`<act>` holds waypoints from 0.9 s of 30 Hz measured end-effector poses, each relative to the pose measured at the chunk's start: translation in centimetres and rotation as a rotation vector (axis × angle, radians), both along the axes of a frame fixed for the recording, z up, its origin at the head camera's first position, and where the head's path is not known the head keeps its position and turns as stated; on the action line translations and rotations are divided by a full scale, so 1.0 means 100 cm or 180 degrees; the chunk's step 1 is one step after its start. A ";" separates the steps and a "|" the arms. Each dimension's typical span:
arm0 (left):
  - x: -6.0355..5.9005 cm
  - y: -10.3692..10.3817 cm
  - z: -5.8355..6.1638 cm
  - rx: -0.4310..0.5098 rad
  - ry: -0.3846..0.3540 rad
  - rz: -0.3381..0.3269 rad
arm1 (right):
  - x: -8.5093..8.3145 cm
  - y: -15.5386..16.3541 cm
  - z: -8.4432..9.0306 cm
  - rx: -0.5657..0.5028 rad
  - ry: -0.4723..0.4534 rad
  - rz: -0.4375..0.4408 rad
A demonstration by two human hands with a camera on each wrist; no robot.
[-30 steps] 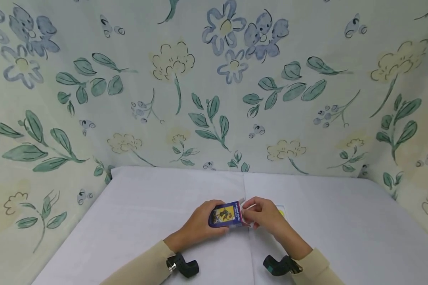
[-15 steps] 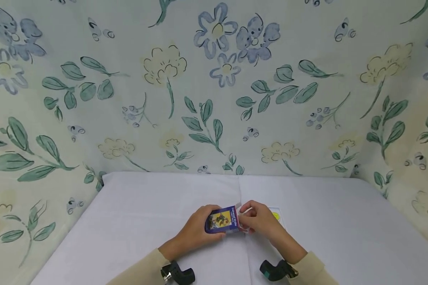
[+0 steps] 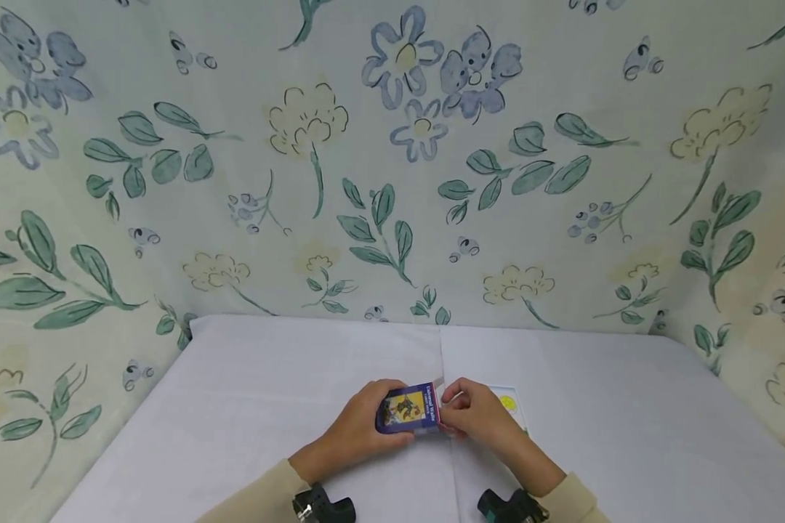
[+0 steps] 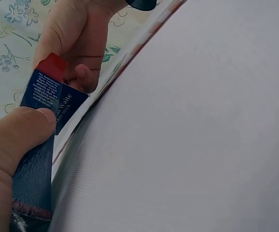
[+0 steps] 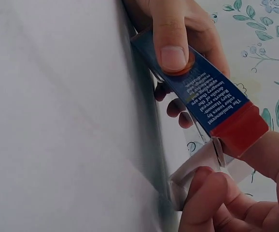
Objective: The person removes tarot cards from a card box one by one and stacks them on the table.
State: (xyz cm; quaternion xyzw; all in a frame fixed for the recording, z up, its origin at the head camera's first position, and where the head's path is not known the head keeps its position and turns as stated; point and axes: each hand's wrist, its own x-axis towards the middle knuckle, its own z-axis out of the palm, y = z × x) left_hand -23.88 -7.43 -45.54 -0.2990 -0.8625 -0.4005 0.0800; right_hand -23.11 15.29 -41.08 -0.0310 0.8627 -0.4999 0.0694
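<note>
A dark blue card box (image 3: 405, 409) with a yellow picture on its front and "Universal Waite" lettering lies sideways in my left hand (image 3: 360, 425). That hand's thumb (image 4: 28, 128) presses along the box's narrow side, with its fingers round the other side. At the box's right end, the lid is open and a red side flap (image 5: 241, 130) sticks out. My right hand (image 3: 480, 414) is at this end, its fingertips (image 5: 204, 181) pinching the lid's pale inner flap (image 5: 192, 169). The inside of the box is hidden from view.
Partly behind my right hand, a flat pale item with a yellow disc (image 3: 508, 402) lies on the white-covered table (image 3: 288, 370). Floral cloth (image 3: 379, 160) hangs behind the table and on both sides. A black wrist camera (image 3: 323, 505) sits on each wrist.
The head view has shifted a little. My left hand keeps its grip on the box. The right hand's fingers have moved slightly at the lid end, and more of the yellow-disc item shows.
</note>
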 end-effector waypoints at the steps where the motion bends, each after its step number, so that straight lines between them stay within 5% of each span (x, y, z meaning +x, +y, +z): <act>1: 0.000 0.000 0.000 0.0005 -0.0006 0.0004 | 0.000 0.001 0.000 -0.0002 0.0001 0.0016; 15: 0.001 0.001 0.003 0.0008 -0.0239 0.0064 | 0.003 0.006 0.003 0.0239 -0.0089 -0.0129; 27: 0.001 0.000 0.000 -0.0076 -0.0135 0.0081 | 0.005 0.013 0.004 -0.0115 -0.0254 0.0099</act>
